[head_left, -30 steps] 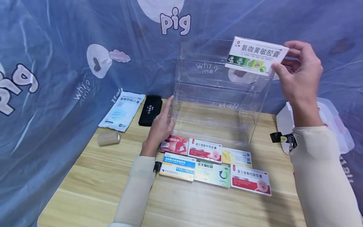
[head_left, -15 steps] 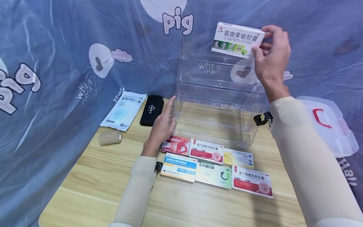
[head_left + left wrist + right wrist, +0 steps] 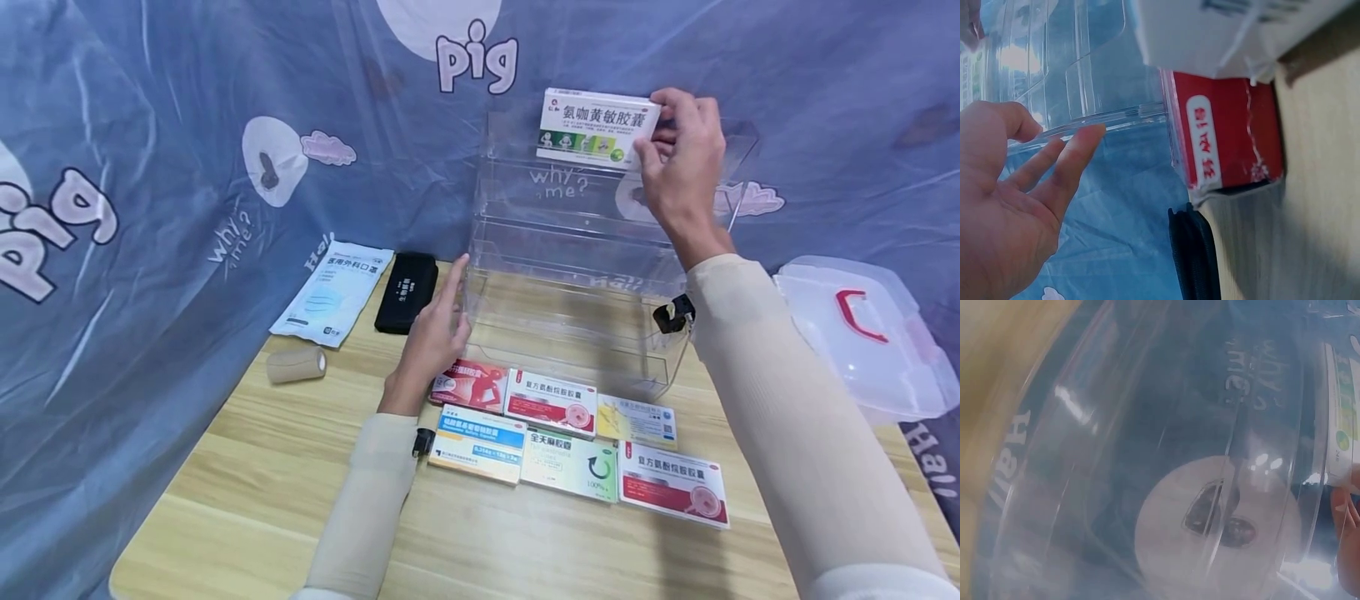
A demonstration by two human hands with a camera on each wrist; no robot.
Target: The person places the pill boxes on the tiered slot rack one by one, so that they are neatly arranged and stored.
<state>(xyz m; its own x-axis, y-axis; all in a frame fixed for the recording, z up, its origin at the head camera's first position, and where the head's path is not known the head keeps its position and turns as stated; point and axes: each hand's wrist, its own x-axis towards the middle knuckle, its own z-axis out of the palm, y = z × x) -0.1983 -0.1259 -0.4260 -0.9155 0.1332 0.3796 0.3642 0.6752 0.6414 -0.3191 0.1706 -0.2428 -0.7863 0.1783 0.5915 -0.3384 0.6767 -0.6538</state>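
Observation:
My right hand point(image 3: 686, 162) pinches the right end of a white and green medicine box point(image 3: 581, 142), thumb on its front. The box stands upright at the top tier of a clear acrylic tiered rack point(image 3: 570, 312); whether it touches the tier I cannot tell. In the right wrist view, the box point(image 3: 1344, 412) shows partly at the right edge, with fingertips point(image 3: 1344, 512) on it. My left hand point(image 3: 435, 333) rests against the rack's left side with extended fingers. In the left wrist view, its fingertips point(image 3: 1094, 134) touch the clear side panel.
Medicine boxes lie in two rows before the rack, among them a red box point(image 3: 468, 385) and a blue-white box point(image 3: 477, 442). At left are a mask packet point(image 3: 332, 292), a black case point(image 3: 407, 292) and a brown roll point(image 3: 296, 365). A clear lidded container point(image 3: 862, 333) stands right.
My right hand has carried the white and green box leftward, then down to the rack's top tier. The left hand stays against the rack's side.

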